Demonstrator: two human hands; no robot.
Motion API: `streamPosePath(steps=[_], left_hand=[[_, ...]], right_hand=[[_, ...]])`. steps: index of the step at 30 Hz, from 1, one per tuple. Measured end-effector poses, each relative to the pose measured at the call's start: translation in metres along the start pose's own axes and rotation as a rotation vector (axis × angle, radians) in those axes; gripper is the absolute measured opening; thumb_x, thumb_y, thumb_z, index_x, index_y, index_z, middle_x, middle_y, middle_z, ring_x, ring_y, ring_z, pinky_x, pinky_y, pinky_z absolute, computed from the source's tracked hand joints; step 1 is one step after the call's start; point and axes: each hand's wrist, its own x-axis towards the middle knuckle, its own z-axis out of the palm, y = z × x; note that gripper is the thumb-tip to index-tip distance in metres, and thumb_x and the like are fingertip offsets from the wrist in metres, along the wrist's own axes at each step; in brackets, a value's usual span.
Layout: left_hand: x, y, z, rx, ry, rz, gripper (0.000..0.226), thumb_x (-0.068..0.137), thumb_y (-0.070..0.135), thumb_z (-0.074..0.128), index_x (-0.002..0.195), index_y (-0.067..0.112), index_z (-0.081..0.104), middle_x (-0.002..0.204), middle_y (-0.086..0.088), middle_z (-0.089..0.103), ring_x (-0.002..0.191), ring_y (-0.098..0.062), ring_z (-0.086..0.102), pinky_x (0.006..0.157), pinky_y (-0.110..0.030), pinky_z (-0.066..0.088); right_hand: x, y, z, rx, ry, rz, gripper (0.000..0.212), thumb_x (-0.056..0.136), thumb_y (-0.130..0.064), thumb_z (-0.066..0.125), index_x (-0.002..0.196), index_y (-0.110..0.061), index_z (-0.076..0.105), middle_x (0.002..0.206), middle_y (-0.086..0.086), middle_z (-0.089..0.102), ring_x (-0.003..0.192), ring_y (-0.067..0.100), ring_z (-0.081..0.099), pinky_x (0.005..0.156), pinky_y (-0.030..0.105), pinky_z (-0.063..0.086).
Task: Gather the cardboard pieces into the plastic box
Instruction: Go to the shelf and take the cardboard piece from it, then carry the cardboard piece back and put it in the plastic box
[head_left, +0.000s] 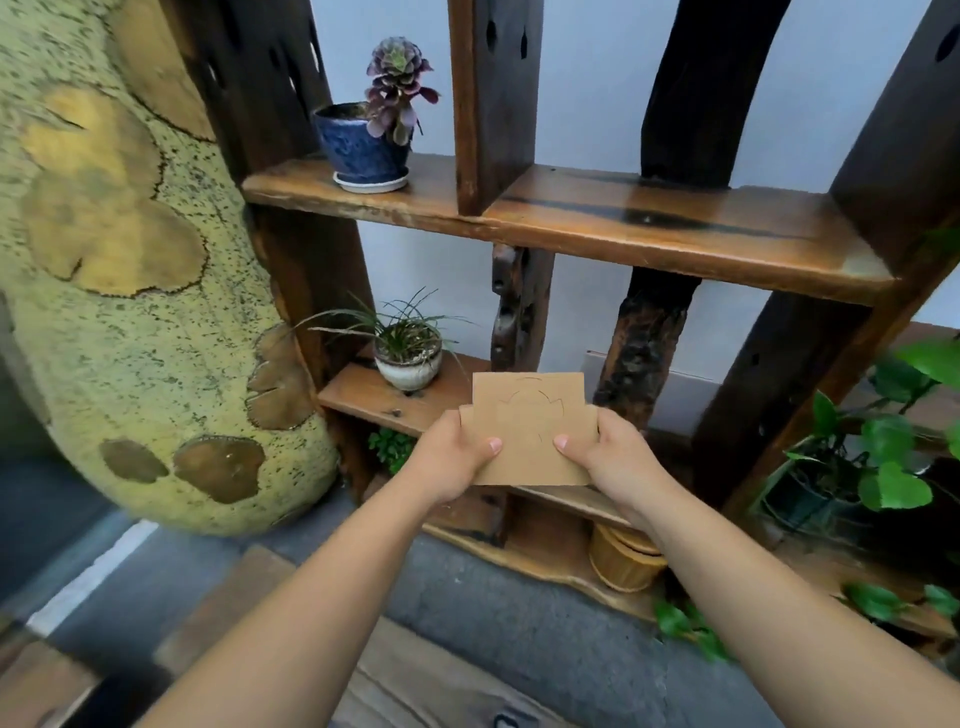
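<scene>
Item: cardboard piece (527, 431), flat, long axis left-right, raised before the wooden shelf (571, 218). Grip: left hand (457, 457) and right hand (605, 449) pinch opposite ends, equally near. Plastic box: not in view (direction unknown).

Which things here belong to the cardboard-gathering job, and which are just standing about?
Job:
cardboard pieces, held at either side by the left hand and right hand.
No plastic box is in view.

Standing about:
blue pot with succulent
white pot with grassy plant
wooden shelf
round wooden container
</scene>
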Motion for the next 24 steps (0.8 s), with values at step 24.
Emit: streamPosePath(steps=[24], left_hand=[[-0.279,-0.232,-0.240,-0.149,0.694,-0.621,0.044,0.086,0.039,0.066,0.117,0.011,0.052,0.117,-0.010,0.063,0.105,-0.033,0.061,0.082,-0.039,0.052]], right_hand=[[-0.142,-0.091,0.395,-0.203,-0.820,-0.273,0.025,0.081,-0.023,0.073,0.105,-0.025,0.066,0.099,-0.008,0.068,0.091,0.011,0.063,0.078,0.030,0.051]])
